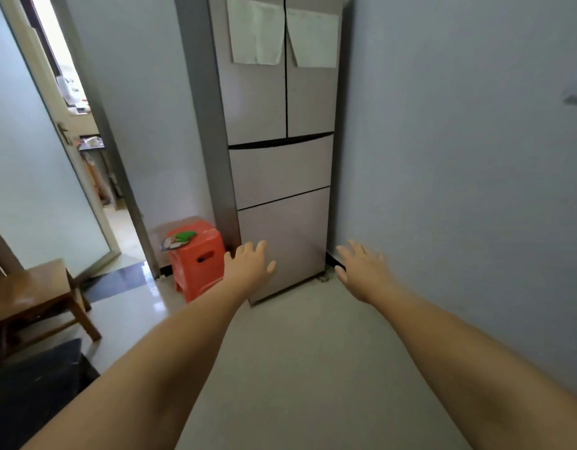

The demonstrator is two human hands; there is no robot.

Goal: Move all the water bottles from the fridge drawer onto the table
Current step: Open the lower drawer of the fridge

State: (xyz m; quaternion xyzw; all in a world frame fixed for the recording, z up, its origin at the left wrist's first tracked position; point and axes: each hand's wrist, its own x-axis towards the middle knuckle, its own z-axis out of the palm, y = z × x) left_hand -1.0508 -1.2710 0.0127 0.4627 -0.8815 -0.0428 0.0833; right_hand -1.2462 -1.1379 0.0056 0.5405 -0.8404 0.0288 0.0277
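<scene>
A tall pale-grey fridge (280, 108) stands against the far wall, with two upper doors and two drawers below. The upper drawer (280, 172) and the lower drawer (287, 232) are both closed, so no water bottles show. Both my arms reach forward over the floor. My left hand (248, 264) hovers with fingers spread in front of the lower drawer's left part. My right hand (361, 267) is spread too, near the fridge's lower right corner beside the wall. Neither hand holds anything. A brown wooden table (27, 293) stands at the left.
An orange plastic stool (197, 258) with a green item on top stands left of the fridge. An open doorway (95, 177) with a glass door lies further left. A wall runs along the right. Two paper sheets (283, 34) hang on the fridge doors.
</scene>
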